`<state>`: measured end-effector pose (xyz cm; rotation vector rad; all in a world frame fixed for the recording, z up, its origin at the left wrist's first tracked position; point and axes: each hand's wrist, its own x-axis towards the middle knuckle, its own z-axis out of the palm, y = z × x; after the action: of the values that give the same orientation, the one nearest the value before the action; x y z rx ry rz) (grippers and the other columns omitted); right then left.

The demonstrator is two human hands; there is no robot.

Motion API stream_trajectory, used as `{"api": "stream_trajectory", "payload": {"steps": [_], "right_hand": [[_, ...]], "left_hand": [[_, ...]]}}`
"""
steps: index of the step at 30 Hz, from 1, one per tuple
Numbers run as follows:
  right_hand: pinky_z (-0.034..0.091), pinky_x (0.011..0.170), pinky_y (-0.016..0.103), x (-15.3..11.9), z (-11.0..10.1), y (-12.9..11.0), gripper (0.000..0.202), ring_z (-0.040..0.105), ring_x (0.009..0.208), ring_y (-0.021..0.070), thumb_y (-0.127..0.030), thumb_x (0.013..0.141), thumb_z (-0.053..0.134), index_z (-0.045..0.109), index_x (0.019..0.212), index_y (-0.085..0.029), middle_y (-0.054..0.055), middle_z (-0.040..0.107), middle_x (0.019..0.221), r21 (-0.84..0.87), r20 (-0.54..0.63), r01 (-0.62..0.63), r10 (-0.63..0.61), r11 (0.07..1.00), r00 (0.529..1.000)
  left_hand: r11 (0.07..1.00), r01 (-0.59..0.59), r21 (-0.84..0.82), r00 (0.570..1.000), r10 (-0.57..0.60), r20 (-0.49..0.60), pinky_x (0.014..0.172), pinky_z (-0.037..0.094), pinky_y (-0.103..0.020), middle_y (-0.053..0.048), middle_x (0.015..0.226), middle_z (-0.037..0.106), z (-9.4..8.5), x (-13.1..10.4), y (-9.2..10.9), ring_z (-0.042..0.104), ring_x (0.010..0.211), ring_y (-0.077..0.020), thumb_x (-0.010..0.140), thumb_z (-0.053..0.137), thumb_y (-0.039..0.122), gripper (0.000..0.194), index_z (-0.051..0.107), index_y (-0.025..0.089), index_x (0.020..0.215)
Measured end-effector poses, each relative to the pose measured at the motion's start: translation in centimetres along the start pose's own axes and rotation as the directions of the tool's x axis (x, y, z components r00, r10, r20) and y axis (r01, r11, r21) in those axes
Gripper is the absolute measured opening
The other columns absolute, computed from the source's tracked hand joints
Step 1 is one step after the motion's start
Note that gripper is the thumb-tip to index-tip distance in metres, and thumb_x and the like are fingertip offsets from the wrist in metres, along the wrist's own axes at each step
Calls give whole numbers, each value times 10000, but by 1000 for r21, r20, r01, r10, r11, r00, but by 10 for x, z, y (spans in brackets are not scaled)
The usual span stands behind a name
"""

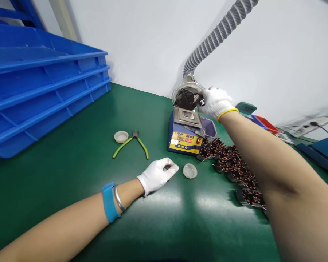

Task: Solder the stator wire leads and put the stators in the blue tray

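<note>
Clasping a black part (201,101) in the right hand (218,102), nearer the plate (179,115) than the curled left hand (155,177), contents unclear

"CM 55", its last character blurred, is being displayed on the yellow rectangular front panel (192,147) of the blue box-shaped machine (171,130); "4260" is being shown in red digits (188,140).

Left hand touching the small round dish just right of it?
Apart. The head view shows a strip of green tabletop between the gloved left hand and the dish.
</note>
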<state>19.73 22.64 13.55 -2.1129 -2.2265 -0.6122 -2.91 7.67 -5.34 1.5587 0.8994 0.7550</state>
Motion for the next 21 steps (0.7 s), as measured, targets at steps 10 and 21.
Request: {"api": "stream_trajectory", "payload": {"steps": [10, 21], "right_hand": [[519, 988, 533, 4, 27, -23, 551, 624, 1161, 374, -468, 800, 745, 650, 1212, -115, 190, 665, 1212, 246, 14, -231, 235, 941, 972], [564, 905, 416, -58, -11, 18, 437, 687, 895, 202, -494, 897, 608, 696, 1099, -116, 55, 695, 891, 559, -75, -248, 346, 791, 935]], "left_hand": [[999, 29, -28, 1000, -29, 4, 681, 512, -334, -14, 713, 636, 1, 0, 1, 597, 637, -174, 819, 588, 558, 347, 587, 211, 824], [999, 33, -14, 999, -32, 10, 679, 542, -317, -15, 725, 657, -4, 2, 3, 624, 646, -163, 831, 626, 603, 406, 613, 197, 825]]}}
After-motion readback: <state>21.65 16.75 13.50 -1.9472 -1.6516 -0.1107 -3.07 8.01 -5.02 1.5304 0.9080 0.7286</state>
